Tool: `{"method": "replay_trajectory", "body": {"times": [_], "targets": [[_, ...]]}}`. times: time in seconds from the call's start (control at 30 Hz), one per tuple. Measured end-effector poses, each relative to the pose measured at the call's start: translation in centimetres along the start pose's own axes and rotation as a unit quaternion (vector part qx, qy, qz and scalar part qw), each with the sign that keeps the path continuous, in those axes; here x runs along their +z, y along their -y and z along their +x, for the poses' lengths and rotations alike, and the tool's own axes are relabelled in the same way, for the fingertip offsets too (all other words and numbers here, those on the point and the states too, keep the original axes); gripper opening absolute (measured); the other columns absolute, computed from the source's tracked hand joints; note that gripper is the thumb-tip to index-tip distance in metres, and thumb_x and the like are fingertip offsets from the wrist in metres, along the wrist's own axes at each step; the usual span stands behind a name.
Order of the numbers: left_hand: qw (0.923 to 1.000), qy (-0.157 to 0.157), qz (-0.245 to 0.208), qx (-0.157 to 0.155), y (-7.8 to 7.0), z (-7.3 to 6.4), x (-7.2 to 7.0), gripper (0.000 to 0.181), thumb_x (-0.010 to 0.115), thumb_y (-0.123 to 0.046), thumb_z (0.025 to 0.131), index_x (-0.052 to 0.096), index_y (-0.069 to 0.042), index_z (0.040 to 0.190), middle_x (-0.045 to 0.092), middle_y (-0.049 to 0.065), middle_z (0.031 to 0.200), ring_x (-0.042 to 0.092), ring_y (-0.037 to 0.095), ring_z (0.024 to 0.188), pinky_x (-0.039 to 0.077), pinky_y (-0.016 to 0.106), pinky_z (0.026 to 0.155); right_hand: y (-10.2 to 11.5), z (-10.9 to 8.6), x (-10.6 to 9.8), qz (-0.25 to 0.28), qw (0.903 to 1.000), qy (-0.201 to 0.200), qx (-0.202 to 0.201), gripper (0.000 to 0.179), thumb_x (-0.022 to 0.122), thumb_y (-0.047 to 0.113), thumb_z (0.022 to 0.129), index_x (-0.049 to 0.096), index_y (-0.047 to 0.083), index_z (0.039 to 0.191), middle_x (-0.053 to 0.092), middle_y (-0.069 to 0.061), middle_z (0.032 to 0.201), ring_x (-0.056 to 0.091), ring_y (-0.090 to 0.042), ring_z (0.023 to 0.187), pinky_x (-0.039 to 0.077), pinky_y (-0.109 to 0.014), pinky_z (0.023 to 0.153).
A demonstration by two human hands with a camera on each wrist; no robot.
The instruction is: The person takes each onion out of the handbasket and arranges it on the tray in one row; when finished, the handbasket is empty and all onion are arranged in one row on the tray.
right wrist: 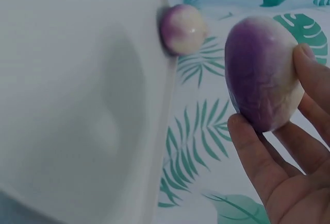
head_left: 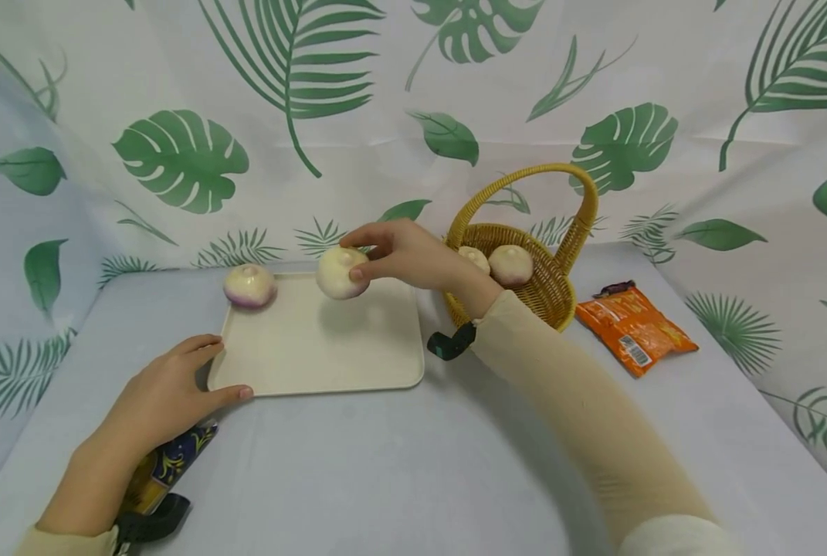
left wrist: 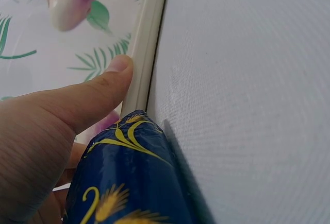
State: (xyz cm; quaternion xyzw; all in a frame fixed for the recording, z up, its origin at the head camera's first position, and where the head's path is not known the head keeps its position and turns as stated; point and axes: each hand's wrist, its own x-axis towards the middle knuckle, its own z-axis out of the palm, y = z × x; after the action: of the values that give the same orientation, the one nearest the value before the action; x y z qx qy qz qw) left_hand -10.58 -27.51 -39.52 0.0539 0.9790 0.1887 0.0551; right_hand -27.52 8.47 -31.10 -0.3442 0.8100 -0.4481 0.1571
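Observation:
My right hand [head_left: 402,251] holds a white-and-purple turnip [head_left: 342,272] between thumb and fingers, above the far part of a cream tray [head_left: 337,363]. In the right wrist view its purple side [right wrist: 252,74] shows, with the fingertips around it. Another turnip [head_left: 249,286] sits at the tray's far left corner. My left hand [head_left: 166,390] grips the tray's near left corner, the thumb [left wrist: 111,82] on the front rim and the fingers at the left edge. More turnips [head_left: 511,265] lie in a yellow wicker basket [head_left: 559,289], partly hidden by the right wrist.
An orange snack packet [head_left: 637,328] lies right of the basket. Beneath the left wrist is a dark blue packet [head_left: 180,455] with gold wheat patterns, partly covered by the forearm. The basket's tall handle [head_left: 580,208] arches upward. Leaf-patterned cloth [head_left: 357,162] hangs behind the table.

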Motion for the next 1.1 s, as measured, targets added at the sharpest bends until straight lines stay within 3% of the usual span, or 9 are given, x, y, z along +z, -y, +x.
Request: {"method": "replay_trajectory", "body": {"times": [0.3, 0.63, 0.77, 1.1], "targets": [[1.0, -0.005, 0.001, 0.003, 0.3, 0.1, -0.1, 0.12, 0.076, -0.083, 0.084, 0.053, 0.013, 0.154, 0.045, 0.033, 0.162, 0.043, 0.062, 0.144, 0.041, 0.08, 0.109, -2.0, 3.0, 2.3, 0.074, 0.9965, -0.035, 0.017, 0.055, 0.087, 0.028, 0.098, 0.068, 0.011, 0.147, 0.066, -0.004, 0.15, 0.065, -0.02, 0.134, 0.058, -0.036, 0.105], [1.0, -0.002, 0.0, 0.0, 0.3, 0.2, 0.1, 0.121, 0.075, -0.085, 0.083, 0.053, 0.012, 0.154, 0.045, 0.032, 0.163, 0.043, 0.061, 0.145, 0.041, 0.079, 0.11, -3.7, 5.3, 4.5, 0.129, 0.9896, -0.053, 0.035, 0.052, 0.086, 0.023, 0.099, 0.068, 0.008, 0.145, 0.066, -0.008, 0.149, 0.066, -0.022, 0.132, 0.061, -0.034, 0.101], [1.0, -0.001, -0.001, 0.004, 0.5, 0.1, 0.0, 0.12, 0.075, -0.084, 0.084, 0.054, 0.012, 0.153, 0.045, 0.032, 0.163, 0.044, 0.061, 0.145, 0.042, 0.079, 0.109, -4.2, 6.0, 5.6, 0.15, 0.986, -0.063, 0.036, 0.046, 0.081, 0.016, 0.101, 0.068, -0.001, 0.142, 0.068, -0.016, 0.145, 0.068, -0.024, 0.127, 0.061, -0.035, 0.1], [1.0, -0.005, 0.001, 0.004, 0.4, 0.1, 0.0, 0.115, 0.079, -0.078, 0.086, 0.054, 0.012, 0.153, 0.046, 0.032, 0.163, 0.044, 0.061, 0.145, 0.042, 0.078, 0.11, -4.7, 7.3, 7.8, 0.142, 0.9861, -0.065, 0.057, 0.048, 0.075, 0.009, 0.103, 0.064, 0.001, 0.149, 0.065, -0.018, 0.147, 0.071, -0.027, 0.122, 0.063, -0.032, 0.095]]}}
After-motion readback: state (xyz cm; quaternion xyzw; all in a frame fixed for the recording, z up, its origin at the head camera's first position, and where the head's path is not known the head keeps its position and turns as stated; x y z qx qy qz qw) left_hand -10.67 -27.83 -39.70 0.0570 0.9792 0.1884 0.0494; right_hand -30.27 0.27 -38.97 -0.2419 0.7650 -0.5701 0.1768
